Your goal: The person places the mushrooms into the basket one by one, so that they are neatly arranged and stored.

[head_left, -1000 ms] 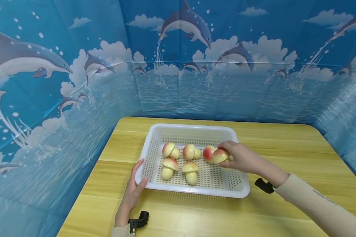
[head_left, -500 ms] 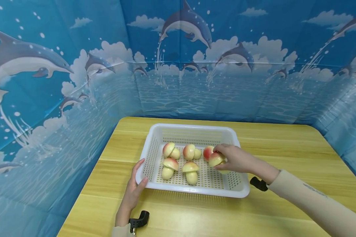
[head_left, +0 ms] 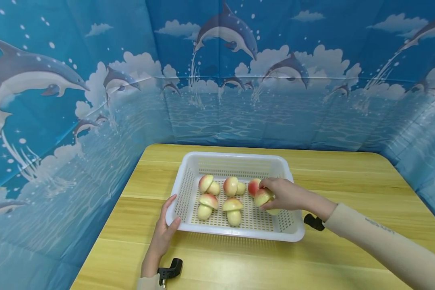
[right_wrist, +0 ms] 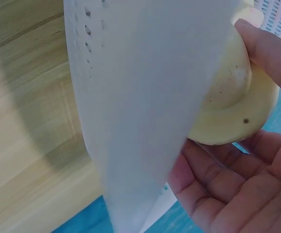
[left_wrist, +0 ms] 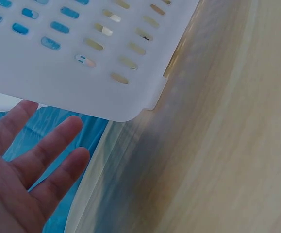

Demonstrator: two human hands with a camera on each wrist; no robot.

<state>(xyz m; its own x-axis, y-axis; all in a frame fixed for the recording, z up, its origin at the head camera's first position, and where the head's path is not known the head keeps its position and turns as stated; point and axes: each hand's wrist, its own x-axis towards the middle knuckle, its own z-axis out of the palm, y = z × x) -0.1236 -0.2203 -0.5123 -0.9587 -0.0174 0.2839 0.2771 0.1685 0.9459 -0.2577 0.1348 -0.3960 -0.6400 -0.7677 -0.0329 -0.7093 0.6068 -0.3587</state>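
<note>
In the head view my right hand [head_left: 285, 194] grips a mushroom-shaped toy [head_left: 262, 196], pale yellow with a reddish cap, low inside the right part of a white plastic basket [head_left: 235, 230]. In the right wrist view, the thumb lies above this toy mushroom [right_wrist: 227, 87] and the other fingers lie below it. A redder mushroom [head_left: 253, 186] sits just behind it, partly hidden. At the basket's front left corner rests my left hand [head_left: 162, 233], thumb and fingertips touching the rim. In the left wrist view the left hand's fingers [left_wrist: 48, 150] are spread and nearly straight.
More toy mushrooms [head_left: 233, 210] lie in two rows in the left and middle of the basket. The basket stands on a light wooden table [head_left: 348, 177]. Blue dolphin-print cloth [head_left: 217, 104] hangs around the table's back and sides.
My right hand has lowered the held mushroom, shifting it slightly left and toward the front within the basket. The left hand and the other mushrooms stay in place.
</note>
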